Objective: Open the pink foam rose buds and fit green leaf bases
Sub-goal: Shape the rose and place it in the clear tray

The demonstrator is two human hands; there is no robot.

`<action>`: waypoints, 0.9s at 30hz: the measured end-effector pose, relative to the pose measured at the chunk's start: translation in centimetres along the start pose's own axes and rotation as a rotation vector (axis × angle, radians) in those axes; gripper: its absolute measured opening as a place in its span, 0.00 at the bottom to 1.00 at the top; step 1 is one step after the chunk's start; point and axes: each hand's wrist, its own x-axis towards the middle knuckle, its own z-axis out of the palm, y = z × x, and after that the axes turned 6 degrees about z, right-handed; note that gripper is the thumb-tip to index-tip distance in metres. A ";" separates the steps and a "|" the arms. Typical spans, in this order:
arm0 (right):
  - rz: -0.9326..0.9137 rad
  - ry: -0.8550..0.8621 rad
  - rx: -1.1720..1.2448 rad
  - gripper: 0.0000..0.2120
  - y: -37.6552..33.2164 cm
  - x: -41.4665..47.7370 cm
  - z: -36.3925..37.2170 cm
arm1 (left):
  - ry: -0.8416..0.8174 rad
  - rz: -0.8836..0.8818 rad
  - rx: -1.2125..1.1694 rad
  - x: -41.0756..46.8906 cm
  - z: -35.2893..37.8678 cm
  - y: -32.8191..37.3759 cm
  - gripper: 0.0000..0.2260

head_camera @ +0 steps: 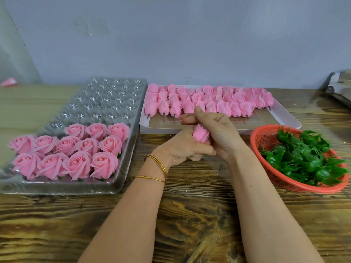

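head view: pink rose bud [200, 134] held over bench [190, 215]. left hand [180, 149] curled round its lower part; right hand [216, 132] grips its side. unopened buds [209, 103] just beyond right hand; leaf bases [303, 160] in red basket [264, 138] right of right hand; opened roses [72, 154] in clear tray [106, 99] left of left hand.

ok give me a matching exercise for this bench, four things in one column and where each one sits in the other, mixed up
Things
1 opened roses
2 closed buds
3 green leaf bases
4 single bud

Places
A red basket, on the right
B between the left hand and right hand
C clear plastic tray, on the left
D white box, at the back

Pairs: 1-C, 2-D, 3-A, 4-B
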 end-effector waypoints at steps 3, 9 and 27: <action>-0.006 -0.057 -0.032 0.13 0.0 -0.2 0.3 | -0.025 -0.013 -0.024 0.0 -0.3 -0.1 0.17; 0.026 -0.043 -0.041 0.10 0.2 -0.2 0.3 | -0.020 -0.019 -0.050 0.0 -0.3 -0.1 0.20; 0.082 -0.098 -0.110 0.07 0.6 -0.2 0.2 | 0.091 0.010 0.003 -0.4 0.2 0.6 0.17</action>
